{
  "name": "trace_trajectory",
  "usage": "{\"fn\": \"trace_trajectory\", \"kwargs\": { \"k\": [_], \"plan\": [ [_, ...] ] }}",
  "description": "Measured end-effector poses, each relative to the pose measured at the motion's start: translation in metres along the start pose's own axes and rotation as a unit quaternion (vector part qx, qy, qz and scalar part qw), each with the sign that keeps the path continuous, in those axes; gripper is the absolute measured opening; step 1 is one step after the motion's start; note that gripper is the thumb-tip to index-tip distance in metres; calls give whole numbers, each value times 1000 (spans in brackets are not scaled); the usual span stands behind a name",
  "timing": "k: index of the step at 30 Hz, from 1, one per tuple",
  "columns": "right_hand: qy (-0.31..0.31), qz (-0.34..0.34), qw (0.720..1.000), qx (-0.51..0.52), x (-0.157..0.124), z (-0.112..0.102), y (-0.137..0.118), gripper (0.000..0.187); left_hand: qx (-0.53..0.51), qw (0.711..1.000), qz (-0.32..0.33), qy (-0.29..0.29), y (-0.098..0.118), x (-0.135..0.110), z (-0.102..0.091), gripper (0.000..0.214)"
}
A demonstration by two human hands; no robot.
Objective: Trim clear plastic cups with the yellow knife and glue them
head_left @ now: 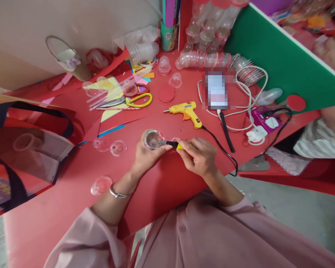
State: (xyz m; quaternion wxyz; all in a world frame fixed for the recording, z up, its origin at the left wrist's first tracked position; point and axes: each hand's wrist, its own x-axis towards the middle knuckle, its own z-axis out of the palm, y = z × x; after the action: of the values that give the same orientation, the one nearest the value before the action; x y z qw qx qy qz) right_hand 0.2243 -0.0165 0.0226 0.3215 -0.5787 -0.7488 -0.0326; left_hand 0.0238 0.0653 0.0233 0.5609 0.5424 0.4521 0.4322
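My left hand (145, 154) is wrapped around a small clear plastic cup (153, 138), its mouth turned up towards me. In my right hand (199, 154) is a slim craft knife (173, 144) with a yellow and black handle. Its grey blade reaches over the cup's rim into the opening; whether it touches the plastic I cannot tell. Just beyond my hands lies a yellow hot glue gun (185, 111), nozzle pointing left. Clear plastic dome lids (118, 148) lie left of my left hand, and another dome lid (101, 185) sits nearer my wrist.
Scissors (128, 100) lie on coloured paper at the back left. A phone (217, 89), white cables and a purple power strip (265, 121) occupy the right. Stacked cups (203, 60) line the back by a green divider (268, 56). A bag (25, 160) stands left; another person sits right.
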Motion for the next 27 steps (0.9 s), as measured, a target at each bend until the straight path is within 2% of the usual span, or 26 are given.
{"fn": "trace_trajectory", "kwargs": {
  "k": [13, 19, 24, 27],
  "plan": [
    [19, -11, 999, -36, 0, -1, -1, 39, -14, 1000, -14, 14, -3, -3, 4, 58],
    [45, 55, 997, 17, -1, 2, 3, 38, -35, 999, -9, 0, -8, 1, 2, 77],
    [48, 60, 997, 22, -1, 3, 5, 38, -8, 1000, -1, 3, -8, 1, 1, 54],
    [33, 35, 998, 34, 0, 3, 2, 37, -15, 1000, -1, -12, -9, 0, 1, 52]
  ]
}}
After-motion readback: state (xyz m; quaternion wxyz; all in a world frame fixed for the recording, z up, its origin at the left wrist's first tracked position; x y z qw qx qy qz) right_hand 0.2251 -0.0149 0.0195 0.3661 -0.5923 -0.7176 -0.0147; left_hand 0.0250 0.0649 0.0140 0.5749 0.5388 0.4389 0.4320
